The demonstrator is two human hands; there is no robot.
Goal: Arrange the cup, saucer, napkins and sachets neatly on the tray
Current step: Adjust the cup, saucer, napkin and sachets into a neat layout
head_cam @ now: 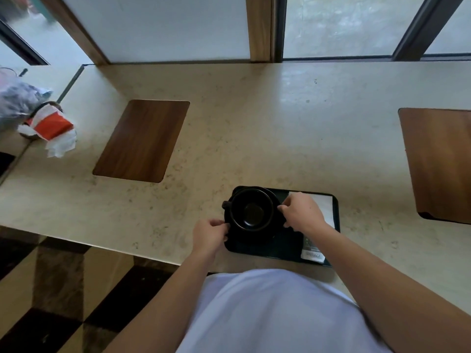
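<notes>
A black cup (pixel 252 209) sat on a black saucer (pixel 251 235) at the left end of a dark tray (pixel 285 247) near the tabletop's (pixel 229 123) front edge. The left hand (pixel 209 234) pinched the saucer's left rim, its fingers (pixel 224 226) curled shut on the edge just below the cup's handle. The right hand (pixel 302 212) met the saucer's right side, its fingers (pixel 283 208) bent against the cup's wall; whether they gripped cup or saucer could not be told. White napkins (pixel 325 206) lay on the tray behind that hand, a sachet (pixel 313 256) at the tray's near right corner.
</notes>
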